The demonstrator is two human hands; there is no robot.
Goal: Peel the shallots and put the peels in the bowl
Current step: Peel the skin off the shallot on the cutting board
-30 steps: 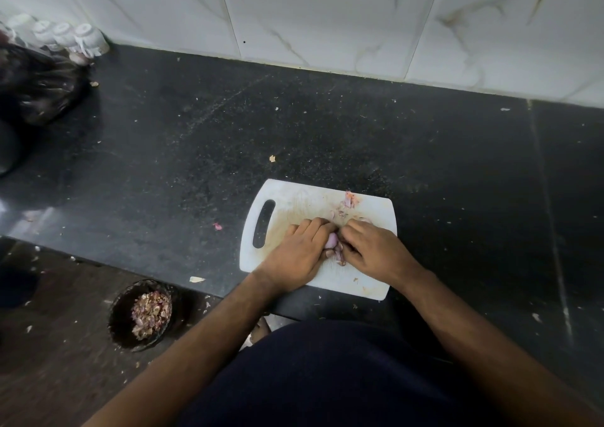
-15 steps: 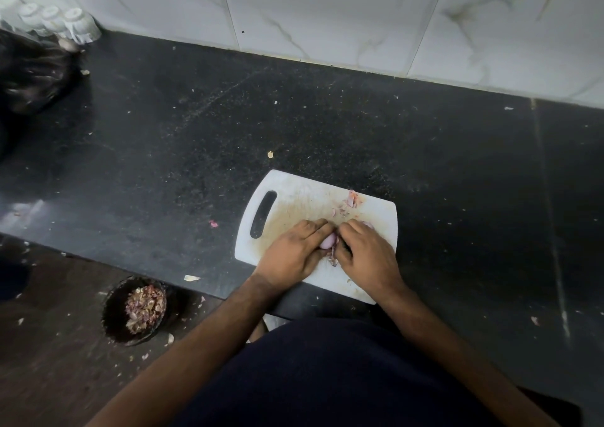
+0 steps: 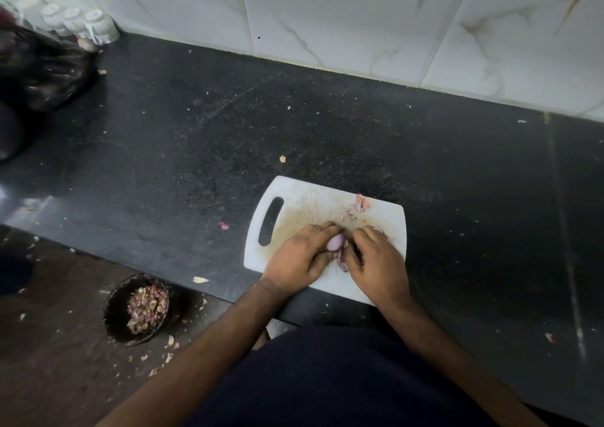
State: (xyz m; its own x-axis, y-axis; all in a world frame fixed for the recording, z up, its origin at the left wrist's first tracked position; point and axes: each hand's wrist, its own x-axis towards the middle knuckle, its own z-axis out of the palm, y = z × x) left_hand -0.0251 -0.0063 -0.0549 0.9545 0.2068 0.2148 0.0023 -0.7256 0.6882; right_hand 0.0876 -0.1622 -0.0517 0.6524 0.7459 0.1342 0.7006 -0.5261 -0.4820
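A pale purple shallot (image 3: 336,242) is pinched in the fingers of my left hand (image 3: 302,256) over the white cutting board (image 3: 304,202). My right hand (image 3: 376,261) is closed beside it, its fingertips at the shallot's loose skin, with small peel bits (image 3: 342,264) under the two hands. More pink peel scraps (image 3: 359,205) lie on the board's far side. A dark bowl (image 3: 112,309) holding a heap of peels (image 3: 147,307) stands on the floor, below the counter edge, to the left.
The board lies near the front edge of a black stone counter (image 3: 359,139) against a white tiled wall. A black plastic bag (image 3: 42,73) and several small white cups (image 3: 81,22) sit at the far left. Peel flakes dot the counter and the floor.
The hands stay together on the shallot; more of its smooth purple surface shows now. The view has shifted slightly.
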